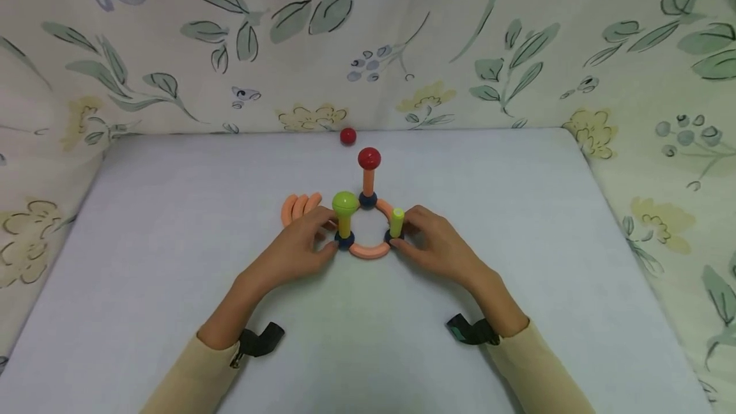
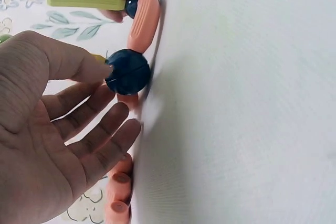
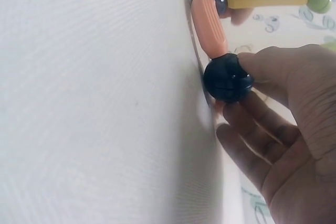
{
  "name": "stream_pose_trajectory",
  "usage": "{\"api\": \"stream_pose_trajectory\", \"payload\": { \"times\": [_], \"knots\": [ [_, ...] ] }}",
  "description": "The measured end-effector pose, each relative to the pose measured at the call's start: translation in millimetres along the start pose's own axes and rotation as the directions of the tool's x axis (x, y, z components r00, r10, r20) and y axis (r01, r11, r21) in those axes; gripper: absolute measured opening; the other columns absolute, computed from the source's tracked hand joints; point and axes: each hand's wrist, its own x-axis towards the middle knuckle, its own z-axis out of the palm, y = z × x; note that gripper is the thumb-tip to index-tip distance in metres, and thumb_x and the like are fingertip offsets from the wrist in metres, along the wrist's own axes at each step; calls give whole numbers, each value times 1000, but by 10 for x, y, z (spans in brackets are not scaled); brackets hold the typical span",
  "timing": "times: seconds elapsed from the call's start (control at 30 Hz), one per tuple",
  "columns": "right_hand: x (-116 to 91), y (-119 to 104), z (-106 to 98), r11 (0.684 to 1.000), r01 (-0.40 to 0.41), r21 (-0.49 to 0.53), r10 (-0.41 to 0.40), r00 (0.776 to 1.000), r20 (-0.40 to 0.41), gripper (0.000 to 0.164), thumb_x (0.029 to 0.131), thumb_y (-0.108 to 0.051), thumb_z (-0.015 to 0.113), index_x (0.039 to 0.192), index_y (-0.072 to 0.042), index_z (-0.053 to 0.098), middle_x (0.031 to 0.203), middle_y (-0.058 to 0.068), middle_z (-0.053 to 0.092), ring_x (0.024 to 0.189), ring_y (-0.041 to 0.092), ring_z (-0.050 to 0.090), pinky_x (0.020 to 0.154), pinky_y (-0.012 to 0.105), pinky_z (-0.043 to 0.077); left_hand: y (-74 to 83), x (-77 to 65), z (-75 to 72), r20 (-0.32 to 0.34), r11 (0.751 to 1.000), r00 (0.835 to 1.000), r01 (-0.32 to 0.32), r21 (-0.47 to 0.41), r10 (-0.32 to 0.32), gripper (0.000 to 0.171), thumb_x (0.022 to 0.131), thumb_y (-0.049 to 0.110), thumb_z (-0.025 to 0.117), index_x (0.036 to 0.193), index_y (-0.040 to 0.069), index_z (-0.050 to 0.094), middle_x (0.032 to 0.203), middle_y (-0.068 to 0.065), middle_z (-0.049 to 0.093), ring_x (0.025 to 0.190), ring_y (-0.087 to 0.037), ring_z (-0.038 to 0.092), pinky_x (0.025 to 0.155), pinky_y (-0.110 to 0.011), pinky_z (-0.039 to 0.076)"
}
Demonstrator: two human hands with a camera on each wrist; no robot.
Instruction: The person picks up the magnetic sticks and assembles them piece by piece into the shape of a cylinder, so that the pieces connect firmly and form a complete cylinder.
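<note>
A ring of curved orange rods (image 1: 370, 252) joined by dark blue balls lies on the table. My left hand (image 1: 301, 245) pinches the front left blue ball (image 2: 128, 72), thumb on its near side. From that ball rises a yellow rod (image 1: 344, 227) topped with a green ball (image 1: 345, 202). The front right blue ball (image 3: 228, 80) is held between the thumb and fingers of my right hand (image 1: 445, 245). A bare light green rod (image 1: 397, 222) stands up from it. At the ring's back, a straight orange rod (image 1: 368, 183) carries a red ball (image 1: 369, 158) above the third blue ball (image 1: 368, 200).
Three loose curved orange rods (image 1: 298, 206) lie side by side just beyond my left hand. A loose red ball (image 1: 347, 137) sits at the far edge of the white table (image 1: 172, 209). Floral cloth (image 1: 425, 37) hangs behind the table.
</note>
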Motion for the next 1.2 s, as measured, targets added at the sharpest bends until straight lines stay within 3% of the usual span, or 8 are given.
{"api": "stream_pose_trajectory", "payload": {
  "times": [0.3, 0.77, 1.2],
  "knots": [
    [0, -1, -7, 1000, -3, 28, 3, 1000, -8, 18, 94, -10, 80, 108, -10, 68, 110, 5, 70, 102, 17, 71, 92, 38, 62, -10, 20, 35, -28, 997, 999, -33, 68, 35, 27, 94, 20, 81, 119, 14, 72, 115, 1, 75, 106, -15, 71, 89, -36, 60],
    [9, 17, 3, 995, -3, 102, 5, 1000, -25, 22, 94, -4, 79, 113, -8, 68, 111, 6, 69, 107, 19, 73, 95, 34, 63, -5, 18, 86, -42, 993, 998, -44, 107, 49, 23, 93, 24, 83, 112, 15, 73, 107, 2, 72, 99, -12, 69, 87, -35, 59],
    [12, 8, 3, 994, -28, 109, 31, 999, -23, 21, 94, -4, 78, 112, -7, 68, 111, 7, 69, 108, 21, 74, 95, 34, 63, 7, 5, 100, -61, 990, 994, -86, 111, 93, 13, 93, 23, 84, 103, 18, 79, 105, 4, 73, 92, -13, 65, 84, -35, 57]
  ]
}}
